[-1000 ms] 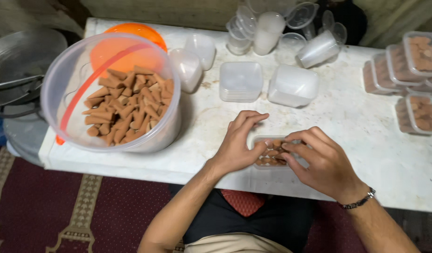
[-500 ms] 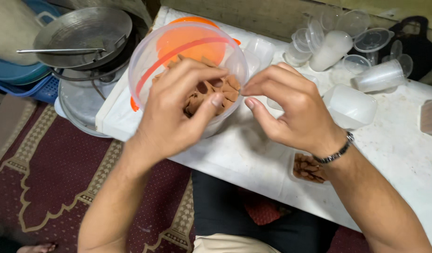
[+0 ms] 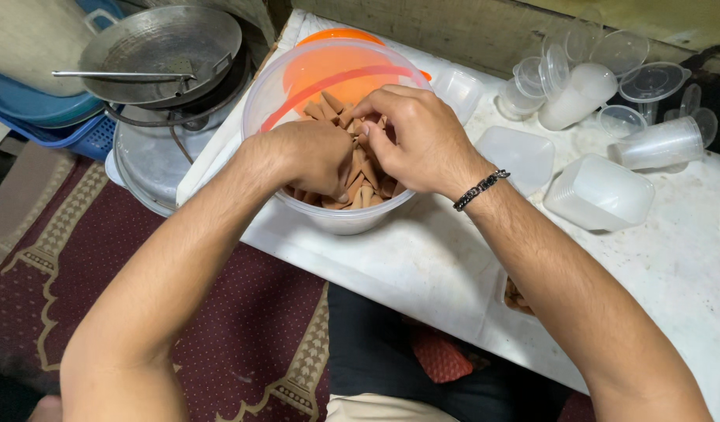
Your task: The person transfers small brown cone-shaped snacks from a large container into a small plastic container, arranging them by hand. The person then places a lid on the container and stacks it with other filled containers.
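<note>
Reaching into clear tub, left hand curled knuckles-up, right hand pinching brown cones, left grip unclear

a white table stands over a maroon patterned rug; metal pans sit at left.

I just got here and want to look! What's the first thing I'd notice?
Two hands, the left hand and right hand, dig into a big clear tub full of brown cone-shaped pieces at the white table's left end. Clear cups and boxes lie scattered to the right.
</note>
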